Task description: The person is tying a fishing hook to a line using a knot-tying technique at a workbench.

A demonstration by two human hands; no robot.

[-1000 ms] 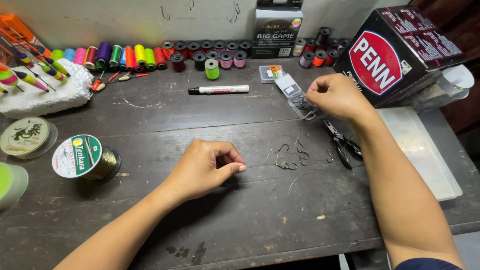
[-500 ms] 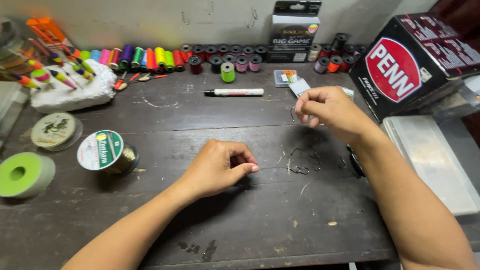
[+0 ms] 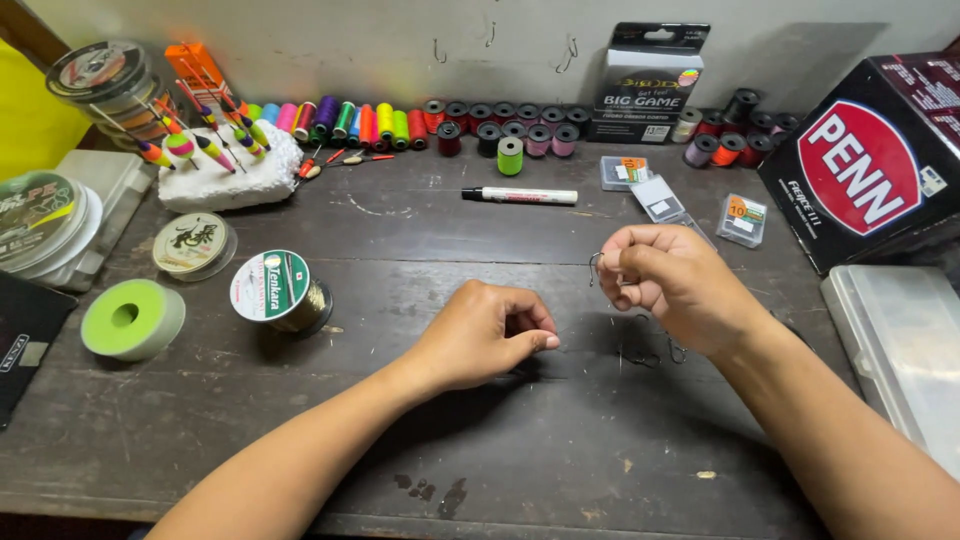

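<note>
Hook (image 3: 596, 266) pinched in your right hand (image 3: 668, 285), raised over the worktop (image 3: 300, 440); your left hand (image 3: 487, 335), at eight o'clock of it, presses thumb to forefinger, seemingly on fine line. Threading apparently comes next: bring the two pinches together steadily.

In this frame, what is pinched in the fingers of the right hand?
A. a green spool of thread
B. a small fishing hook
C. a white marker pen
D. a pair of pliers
B: the right hand is raised above the table with a small fishing hook sticking out from its fingertips, while the marker pen and the green spool lie untouched farther back.
</note>
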